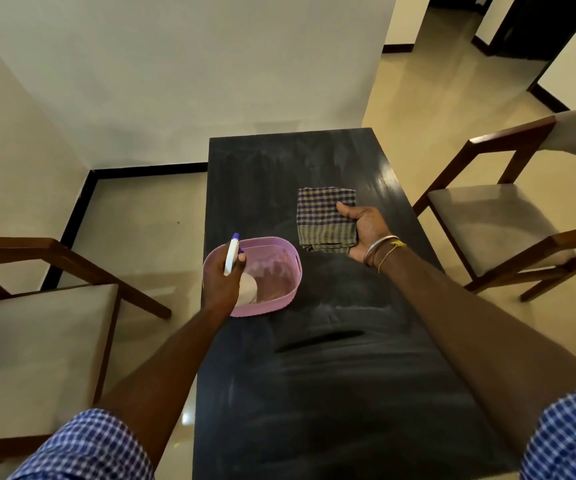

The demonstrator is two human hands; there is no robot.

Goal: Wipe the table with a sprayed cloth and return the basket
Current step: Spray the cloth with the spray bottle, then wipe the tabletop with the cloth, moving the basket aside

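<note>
Head view looks down on a long dark table (pixel 314 393) that runs away toward a pale wall.

The left hand (pixel 220 282) grips a white spray bottle (pixel 231 255) with a blue nozzle tip. Its fingers are curled round the bottle's neck, and the nozzle points up and away. The bottle's round white body sits low inside a lilac basket (pixel 288 284), at the basket's left side. Whether it touches the basket floor cannot be told. The basket stands on the table near the left edge, about halfway along it.

The right hand (pixel 366 233) holds a folded checked cloth (pixel 321 213), blue at the far end and olive at the near end. The thumb lies on top of the cloth's right edge, and the fingers are hidden beneath it. The cloth is right of the basket and a little farther away, apart from it, over the table's right half. It looks flat, but whether it rests fully on the surface cannot be told.

A metal bangle (pixel 378 245) and a yellow thread circle the right wrist. Both arms wear short blue checked sleeves. The tabletop shows faint smeary streaks.

A wooden chair (pixel 37 341) with a grey seat stands left of the table, and another chair (pixel 494 216) stands on the right.
</note>
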